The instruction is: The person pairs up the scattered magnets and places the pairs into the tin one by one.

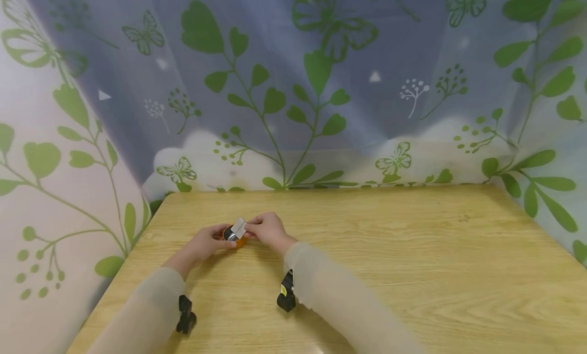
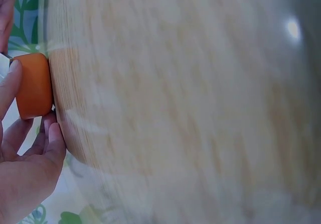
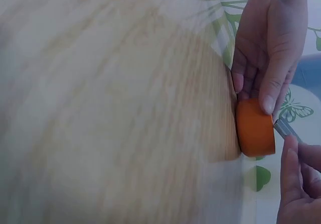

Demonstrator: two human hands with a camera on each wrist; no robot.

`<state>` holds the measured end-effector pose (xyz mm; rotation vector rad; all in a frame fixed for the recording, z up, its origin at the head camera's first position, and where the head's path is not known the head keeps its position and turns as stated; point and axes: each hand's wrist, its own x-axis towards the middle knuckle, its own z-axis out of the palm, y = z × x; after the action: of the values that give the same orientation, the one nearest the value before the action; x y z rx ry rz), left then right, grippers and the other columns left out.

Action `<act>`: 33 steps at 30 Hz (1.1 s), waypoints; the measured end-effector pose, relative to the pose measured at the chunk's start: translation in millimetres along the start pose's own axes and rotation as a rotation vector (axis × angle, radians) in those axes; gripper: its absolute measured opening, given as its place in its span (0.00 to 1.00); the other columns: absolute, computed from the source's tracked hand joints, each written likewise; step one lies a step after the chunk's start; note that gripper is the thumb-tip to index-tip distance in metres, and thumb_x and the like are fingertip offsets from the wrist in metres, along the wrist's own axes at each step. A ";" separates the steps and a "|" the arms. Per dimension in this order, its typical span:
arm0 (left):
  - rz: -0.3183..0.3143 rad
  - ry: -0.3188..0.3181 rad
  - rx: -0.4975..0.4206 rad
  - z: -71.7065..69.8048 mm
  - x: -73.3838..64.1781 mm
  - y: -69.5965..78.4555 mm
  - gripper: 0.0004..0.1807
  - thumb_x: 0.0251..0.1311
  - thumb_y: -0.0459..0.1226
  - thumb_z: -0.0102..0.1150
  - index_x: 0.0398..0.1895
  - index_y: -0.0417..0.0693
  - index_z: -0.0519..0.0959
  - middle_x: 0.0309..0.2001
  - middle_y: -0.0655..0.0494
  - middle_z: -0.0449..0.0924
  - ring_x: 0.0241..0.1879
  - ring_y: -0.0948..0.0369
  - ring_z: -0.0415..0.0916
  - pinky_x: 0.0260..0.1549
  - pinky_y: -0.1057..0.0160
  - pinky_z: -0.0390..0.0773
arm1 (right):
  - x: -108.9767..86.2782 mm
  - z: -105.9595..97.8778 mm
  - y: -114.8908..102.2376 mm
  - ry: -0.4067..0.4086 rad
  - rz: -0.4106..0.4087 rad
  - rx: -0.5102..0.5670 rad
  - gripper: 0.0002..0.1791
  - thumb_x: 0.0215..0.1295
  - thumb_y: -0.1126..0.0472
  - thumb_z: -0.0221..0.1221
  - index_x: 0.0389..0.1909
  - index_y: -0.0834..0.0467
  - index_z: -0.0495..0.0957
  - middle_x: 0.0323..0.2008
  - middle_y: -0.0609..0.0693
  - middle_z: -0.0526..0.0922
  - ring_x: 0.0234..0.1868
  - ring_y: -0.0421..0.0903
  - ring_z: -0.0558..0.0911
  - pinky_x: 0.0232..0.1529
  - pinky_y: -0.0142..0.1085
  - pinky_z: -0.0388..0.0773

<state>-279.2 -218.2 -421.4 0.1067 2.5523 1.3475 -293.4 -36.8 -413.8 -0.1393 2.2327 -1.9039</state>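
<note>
A low, round orange container (image 1: 240,244) with a dark inside sits on the table's left part. My left hand (image 1: 205,243) grips it from the left, thumb at the rim, fingers curled along the side; its smooth orange wall (image 2: 34,86) shows in the left wrist view. From the right, my right hand (image 1: 269,229) pinches a pale grey rectangular flat piece (image 1: 239,227) with a dark line across it. The piece is tilted over the container's opening, with a shiny silvery part at its lower end. In the right wrist view the flat piece (image 3: 286,128) appears edge-on beside the rim.
A light wood-grain table (image 1: 412,252) extends to the right and toward me. Behind it hangs a blue and white curtain (image 1: 357,114) printed with green leaves and butterflies. Black wrist devices (image 1: 286,293) are strapped at both beige sleeves.
</note>
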 end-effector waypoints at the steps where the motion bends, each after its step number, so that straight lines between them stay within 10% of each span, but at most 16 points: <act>1: 0.002 -0.001 -0.004 -0.1 0.0 -0.2 0.36 0.55 0.40 0.66 0.65 0.36 0.64 0.56 0.37 0.71 0.53 0.49 0.69 0.51 0.51 0.68 | 0.2 2.1 0.4 0.005 -0.001 -0.017 0.08 0.60 0.68 0.60 0.37 0.70 0.82 0.27 0.57 0.84 0.32 0.50 0.84 0.36 0.35 0.80; 15: -0.019 0.010 0.000 4.9 2.8 -4.2 0.38 0.54 0.42 0.66 0.66 0.36 0.63 0.58 0.38 0.69 0.54 0.49 0.67 0.54 0.50 0.66 | 2.7 11.4 6.1 0.094 0.004 -0.037 0.06 0.60 0.68 0.60 0.33 0.68 0.82 0.24 0.52 0.83 0.30 0.46 0.84 0.34 0.34 0.80; 33: 0.015 -0.015 -0.028 -1.2 0.1 -2.6 0.36 0.55 0.40 0.65 0.65 0.34 0.64 0.57 0.36 0.70 0.54 0.47 0.68 0.53 0.50 0.67 | -1.7 13.4 -11.9 -0.102 -0.346 -1.033 0.09 0.66 0.63 0.55 0.31 0.58 0.83 0.31 0.47 0.82 0.35 0.41 0.79 0.37 0.30 0.74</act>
<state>-279.4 -220.6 -422.9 0.1312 2.5247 1.3818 -289.5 -51.3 -403.9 -0.7761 2.9940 -0.6111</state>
